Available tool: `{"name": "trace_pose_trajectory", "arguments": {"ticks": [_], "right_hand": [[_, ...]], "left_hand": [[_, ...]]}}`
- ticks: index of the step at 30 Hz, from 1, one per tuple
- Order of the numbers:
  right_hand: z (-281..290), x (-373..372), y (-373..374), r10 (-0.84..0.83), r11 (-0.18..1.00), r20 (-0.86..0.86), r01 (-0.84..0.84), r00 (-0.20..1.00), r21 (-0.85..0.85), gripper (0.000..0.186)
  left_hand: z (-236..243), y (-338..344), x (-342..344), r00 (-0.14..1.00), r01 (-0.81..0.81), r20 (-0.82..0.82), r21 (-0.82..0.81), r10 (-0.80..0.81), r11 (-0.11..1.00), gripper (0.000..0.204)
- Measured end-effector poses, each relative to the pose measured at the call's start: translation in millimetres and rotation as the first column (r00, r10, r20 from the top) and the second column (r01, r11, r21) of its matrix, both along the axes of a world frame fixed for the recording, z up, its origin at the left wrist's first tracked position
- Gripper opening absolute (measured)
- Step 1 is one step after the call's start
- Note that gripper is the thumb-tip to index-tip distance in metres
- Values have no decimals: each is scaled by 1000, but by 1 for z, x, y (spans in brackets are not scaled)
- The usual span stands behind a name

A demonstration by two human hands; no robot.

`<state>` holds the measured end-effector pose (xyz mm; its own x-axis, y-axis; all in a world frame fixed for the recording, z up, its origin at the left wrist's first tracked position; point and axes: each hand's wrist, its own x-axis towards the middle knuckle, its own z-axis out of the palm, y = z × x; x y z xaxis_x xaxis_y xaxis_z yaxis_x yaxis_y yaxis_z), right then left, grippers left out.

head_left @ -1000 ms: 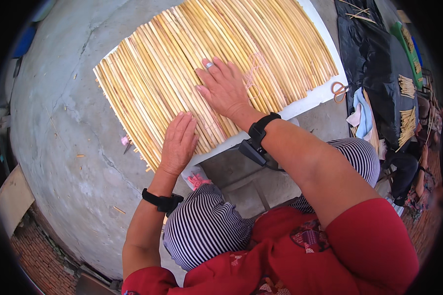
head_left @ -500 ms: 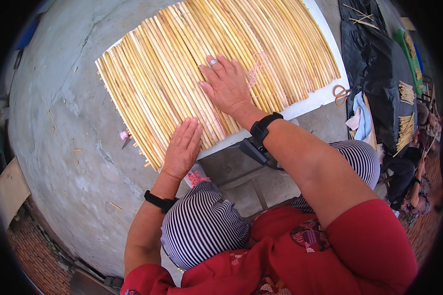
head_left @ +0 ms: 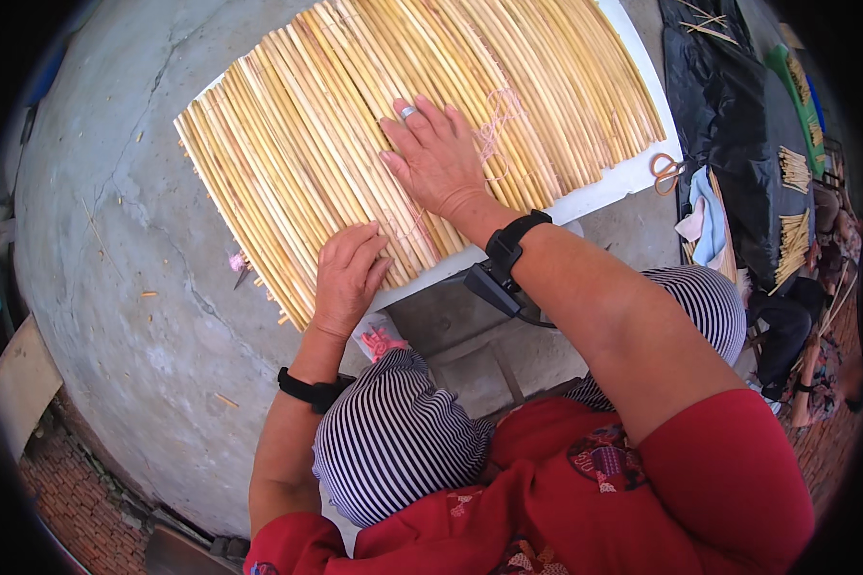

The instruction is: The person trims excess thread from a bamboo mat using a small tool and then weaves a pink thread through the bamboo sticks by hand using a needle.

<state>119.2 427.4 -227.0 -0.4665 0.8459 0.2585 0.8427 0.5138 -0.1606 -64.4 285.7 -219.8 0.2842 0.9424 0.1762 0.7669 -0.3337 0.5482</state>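
Observation:
A mat of pale yellow reed stalks (head_left: 297, 144), laid side by side, rests on a white board (head_left: 599, 192). My right hand (head_left: 436, 165), with a ring on one finger, lies flat over the middle stalks, its fingers spread and holding nothing. Near the mat's front edge, my left hand (head_left: 347, 276) rests on the stalk ends with its fingers bent but not closed round anything I can see. A loose tangle of pink string (head_left: 499, 120) lies on the stalks just right of my right hand. Thin pink strands also cross the stalks between my hands.
Orange-handled scissors (head_left: 665, 172) lie off the board's right edge, by a light blue cloth (head_left: 710, 225). Black plastic sheeting (head_left: 729, 144) carries bundles of short sticks (head_left: 791, 244). A pink item (head_left: 238, 261) sits left of the mat. Another person (head_left: 801, 374) is at the far right.
My left hand's fingers, stretched out before, are now bent and have drawn slightly back. My right hand keeps its place on the stalks. The mat appears shifted slightly left in view.

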Motion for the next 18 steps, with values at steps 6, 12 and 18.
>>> {"name": "trace_pose_trajectory", "arguments": {"ticks": [6, 12, 18], "right_hand": [[-3, 2, 0, -20, 1000, 25, 20, 999, 13, 48], [-2, -1, 0, -15, 1000, 47, 14, 999, 18, 47], [-2, 2, -1, -16, 1000, 32, 15, 999, 10, 46]], "left_hand": [[12, 11, 6, 973, -118, -201, -18, 112, 993, 82], [15, 14, 1, 958, -136, -273, -187, 81, 973, 96], [11, 14, 2, 966, -137, -244, -200, 86, 970, 95]]}}
